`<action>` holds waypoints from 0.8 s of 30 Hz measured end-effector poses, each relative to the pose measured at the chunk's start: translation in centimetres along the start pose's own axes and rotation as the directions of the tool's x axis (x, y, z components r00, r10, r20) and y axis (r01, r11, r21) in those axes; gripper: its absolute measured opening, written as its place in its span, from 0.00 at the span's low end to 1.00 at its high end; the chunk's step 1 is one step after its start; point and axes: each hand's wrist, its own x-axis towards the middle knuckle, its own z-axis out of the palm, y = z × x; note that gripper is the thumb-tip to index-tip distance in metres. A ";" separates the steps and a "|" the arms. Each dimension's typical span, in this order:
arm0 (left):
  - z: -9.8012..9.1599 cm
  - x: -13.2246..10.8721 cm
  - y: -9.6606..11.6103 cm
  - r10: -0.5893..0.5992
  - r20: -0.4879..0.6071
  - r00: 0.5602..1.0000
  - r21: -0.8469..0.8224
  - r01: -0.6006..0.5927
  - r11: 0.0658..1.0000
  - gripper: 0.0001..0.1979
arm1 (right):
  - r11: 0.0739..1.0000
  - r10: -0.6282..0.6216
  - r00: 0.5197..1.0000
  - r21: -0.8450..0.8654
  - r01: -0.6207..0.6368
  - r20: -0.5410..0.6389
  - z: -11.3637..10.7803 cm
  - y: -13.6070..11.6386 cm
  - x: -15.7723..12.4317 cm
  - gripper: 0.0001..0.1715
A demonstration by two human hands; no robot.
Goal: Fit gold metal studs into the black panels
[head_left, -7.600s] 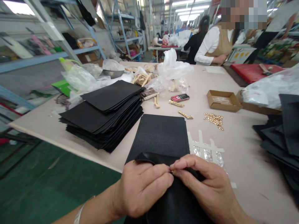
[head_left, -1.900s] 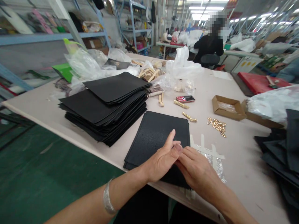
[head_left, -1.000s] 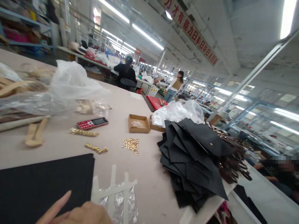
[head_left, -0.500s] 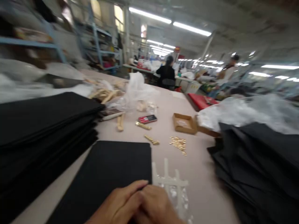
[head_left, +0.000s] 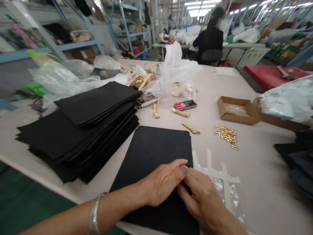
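Panel point(head_left: 156, 153), black, head view: lies flat at near table point(head_left: 256, 156) edge, just right of stack point(head_left: 80, 127). I see left hand point(head_left: 162, 184) palm-down on panel, fingers together, tips meeting right hand point(head_left: 202, 202) at its right edge. Right fingers curl under left's; can't tell if they pinch anything. Taped foil point(head_left: 220, 176) just beside; studs point(head_left: 226, 134), phone point(head_left: 185, 104), box point(head_left: 236, 109) farther back.

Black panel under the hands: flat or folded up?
Flat. The black panel lies spread on the table, no edge lifted; left hand and right hand rest on it.
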 end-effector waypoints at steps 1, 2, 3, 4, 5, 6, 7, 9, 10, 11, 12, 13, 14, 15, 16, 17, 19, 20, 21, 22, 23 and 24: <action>0.1 0.0 0.0 0.001 0.022 1.000 0.046 -0.002 0.999 0.28 | 1.000 -0.010 1.000 -0.003 0.010 -0.010 0.1 0.0 -0.1 0.06; 0.1 0.0 0.1 0.002 0.047 0.999 0.097 -0.007 0.995 0.28 | 1.000 -0.025 0.999 -0.003 0.025 -0.026 0.2 0.0 -0.2 0.05; 0.2 0.0 0.3 0.008 0.075 0.997 0.146 -0.019 0.989 0.28 | 0.999 -0.044 0.998 0.001 0.044 -0.043 0.3 0.0 -0.3 0.05; 0.3 0.0 0.4 0.017 0.100 0.995 0.190 -0.036 0.981 0.28 | 0.998 -0.062 0.996 0.005 0.062 -0.062 0.4 0.0 -0.3 0.05; 0.4 0.0 0.5 0.031 0.123 0.992 0.225 -0.058 0.973 0.27 | 0.997 -0.076 0.994 0.012 0.077 -0.072 0.3 0.0 -0.3 0.05; 0.3 0.1 0.6 0.050 0.138 0.989 0.248 -0.083 0.965 0.26 | 0.997 -0.077 0.994 0.024 0.079 -0.078 0.2 0.1 -0.3 0.05; 0.2 0.2 0.7 0.069 0.147 0.987 0.261 -0.106 0.959 0.26 | 0.997 -0.063 0.996 0.046 0.066 -0.063 0.0 0.2 -0.3 0.04; -0.9 0.9 0.5 0.088 0.114 0.990 0.301 -0.119 0.946 0.27 | 0.995 0.008 1.000 0.100 -0.006 -0.019 -0.6 0.6 -0.2 0.05; -1.9 1.4 0.3 0.090 0.063 0.994 0.374 -0.108 0.921 0.26 | 0.991 0.059 0.998 0.123 -0.059 0.000 -0.9 0.9 -0.1 0.05; -3.1 2.0 0.1 0.093 -0.001 0.996 0.480 -0.081 0.873 0.23 | 0.983 0.114 0.993 0.140 -0.115 0.010 -1.3 1.2 0.0 0.05; -4.6 2.7 -0.2 0.100 -0.074 0.992 0.590 -0.037 0.807 0.21 | 0.973 0.172 0.985 0.153 -0.171 0.007 -1.6 1.5 0.1 0.05; -6.1 3.5 -0.6 0.115 -0.135 0.984 0.723 0.018 0.690 0.22 | 0.962 0.222 0.975 0.164 -0.219 -0.002 -1.9 1.8 0.2 0.05; -7.7 4.3 -0.9 0.114 -0.162 0.980 0.778 0.056 0.625 0.24 | 0.950 0.264 0.965 0.175 -0.258 -0.010 -2.1 2.1 0.4 0.06; -9.1 5.1 -1.3 0.105 -0.174 0.979 0.809 0.081 0.582 0.26 | 0.939 0.297 0.955 0.184 -0.291 -0.005 -2.3 2.4 0.5 0.07; -10.4 5.8 -1.6 0.088 -0.171 0.981 0.832 0.096 0.546 0.29 | 0.929 0.323 0.946 0.190 -0.318 0.004 -2.3 2.6 0.6 0.09; -11.4 6.4 -1.9 0.066 -0.160 0.985 0.842 0.101 0.530 0.30 | 0.921 0.344 0.939 0.190 -0.340 0.017 -2.3 2.7 0.7 0.11; -12.5 7.2 -2.1 0.030 -0.138 0.990 0.866 0.106 0.489 0.32 | 0.909 0.369 0.928 0.191 -0.370 0.046 -2.2 2.9 0.9 0.13; -12.7 7.5 -2.2 0.015 -0.129 0.992 0.876 0.106 0.471 0.32 | 0.901 0.382 0.922 0.197 -0.386 0.059 -2.0 2.9 0.9 0.14; -12.8 7.6 -2.1 0.002 -0.123 0.992 0.884 0.109 0.454 0.32 | 0.890 0.401 0.914 0.210 -0.405 0.066 -1.9 2.9 1.0 0.14; -12.8 7.7 -2.0 -0.009 -0.121 0.993 0.891 0.113 0.439 0.31 | 0.874 0.425 0.903 0.229 -0.428 0.067 -1.8 2.9 1.0 0.14; -12.8 7.8 -1.9 -0.022 -0.120 0.993 0.897 0.118 0.426 0.30 | 0.855 0.451 0.890 0.257 -0.452 0.063 -1.7 2.9 1.0 0.14; -12.7 7.9 -1.7 -0.035 -0.118 0.992 0.901 0.122 0.416 0.29 | 0.833 0.477 0.877 0.288 -0.472 0.057 -1.6 2.9 1.0 0.14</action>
